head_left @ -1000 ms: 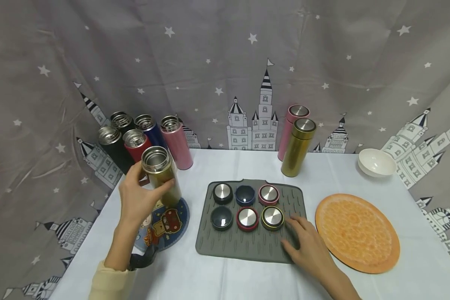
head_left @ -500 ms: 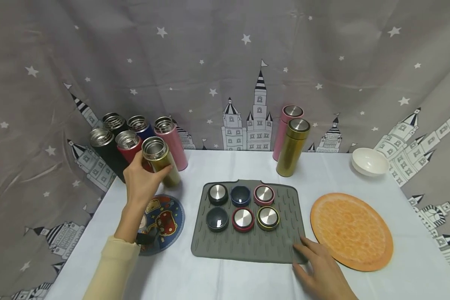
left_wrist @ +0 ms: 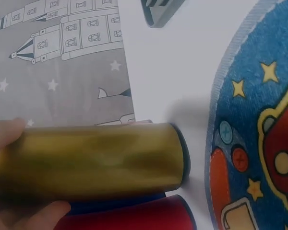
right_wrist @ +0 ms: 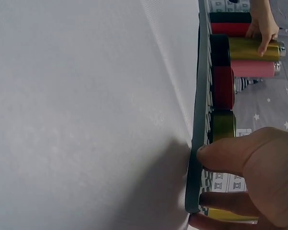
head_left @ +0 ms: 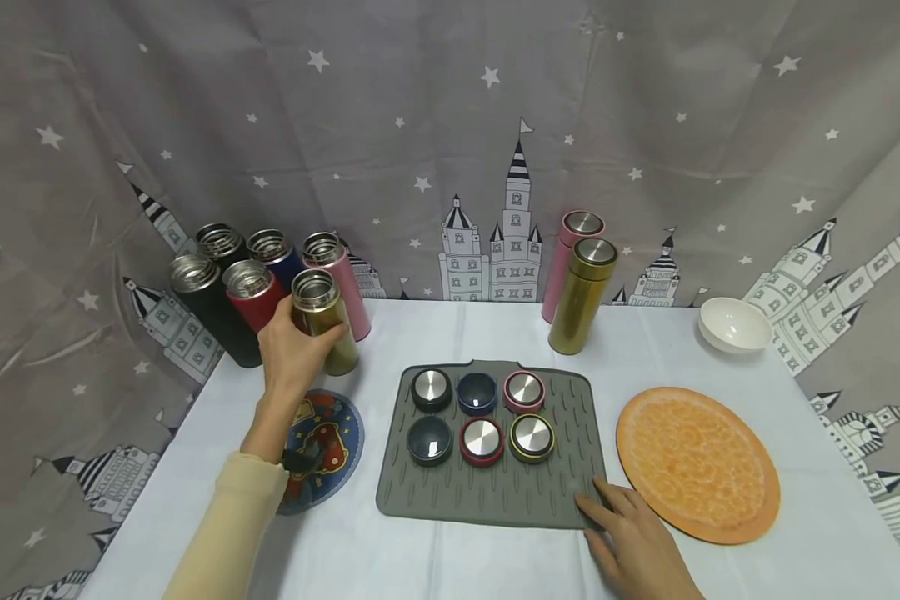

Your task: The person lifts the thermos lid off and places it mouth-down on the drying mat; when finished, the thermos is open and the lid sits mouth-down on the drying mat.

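Observation:
My left hand (head_left: pixel 292 354) grips a lidless gold thermos bottle (head_left: pixel 330 321) by its upper body, thumb on one side and fingers on the other. It is upright in front of the pink lidless bottle (head_left: pixel 348 287) and beside the red one (head_left: pixel 255 296). Whether its base touches the table I cannot tell. In the left wrist view, the gold bottle (left_wrist: pixel 101 158) shows its dark base rim. My right hand (head_left: pixel 633 533) touches the front right corner of a grey ridged mat (head_left: pixel 487 504), fingers relaxed, holding nothing. Several bottle lids rest on it, including a yellow-ringed one (head_left: pixel 532 437) and a red-ringed one (head_left: pixel 482 440).
Black (head_left: pixel 217 312) and blue (head_left: pixel 281 262) lidless bottles stand at the back left, behind a round cartoon mat (head_left: pixel 337 454). Lidded gold (head_left: pixel 581 304) and pink (head_left: pixel 558 275) bottles stand at the back. A round orange mat (head_left: pixel 697 467) and white bowl (head_left: pixel 735 327) lie right.
My left hand has carried the gold bottle off the round cartoon mat, back toward the other lidless bottles. My right hand has drawn back from the yellow-ringed lid to the grey mat's corner.

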A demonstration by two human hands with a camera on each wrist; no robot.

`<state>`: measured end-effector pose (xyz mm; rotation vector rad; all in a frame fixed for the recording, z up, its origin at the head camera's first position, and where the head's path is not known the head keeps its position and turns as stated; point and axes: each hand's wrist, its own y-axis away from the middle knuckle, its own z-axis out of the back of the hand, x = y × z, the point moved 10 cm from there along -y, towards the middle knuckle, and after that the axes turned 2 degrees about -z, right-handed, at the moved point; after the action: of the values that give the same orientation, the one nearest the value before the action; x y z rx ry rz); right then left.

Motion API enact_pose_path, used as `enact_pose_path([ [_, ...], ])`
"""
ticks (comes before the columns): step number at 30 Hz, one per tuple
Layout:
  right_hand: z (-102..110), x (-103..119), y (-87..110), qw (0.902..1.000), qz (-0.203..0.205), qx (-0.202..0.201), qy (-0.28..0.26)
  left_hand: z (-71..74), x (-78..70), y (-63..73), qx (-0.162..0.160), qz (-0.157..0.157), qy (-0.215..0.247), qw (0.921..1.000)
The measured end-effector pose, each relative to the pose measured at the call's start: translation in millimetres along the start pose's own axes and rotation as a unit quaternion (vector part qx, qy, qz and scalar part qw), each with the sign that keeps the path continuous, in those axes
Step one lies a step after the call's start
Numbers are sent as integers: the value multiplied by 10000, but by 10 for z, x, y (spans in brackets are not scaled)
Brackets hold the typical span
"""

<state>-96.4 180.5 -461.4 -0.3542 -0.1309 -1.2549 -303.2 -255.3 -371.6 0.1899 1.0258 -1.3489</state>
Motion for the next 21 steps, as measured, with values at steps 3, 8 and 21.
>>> enact_pose_path([
  [3,7,18,-7,9998,82,-164,35,-13,33,-27,-49,90,-2,9999],
  [8,16,25,-9,9993,88,-356,39,-5,77,-40,-239,245,87,9994],
  [21,31,16,-6,9983,36,-581,-59,31,82,123,-547,13,110,9984],
])
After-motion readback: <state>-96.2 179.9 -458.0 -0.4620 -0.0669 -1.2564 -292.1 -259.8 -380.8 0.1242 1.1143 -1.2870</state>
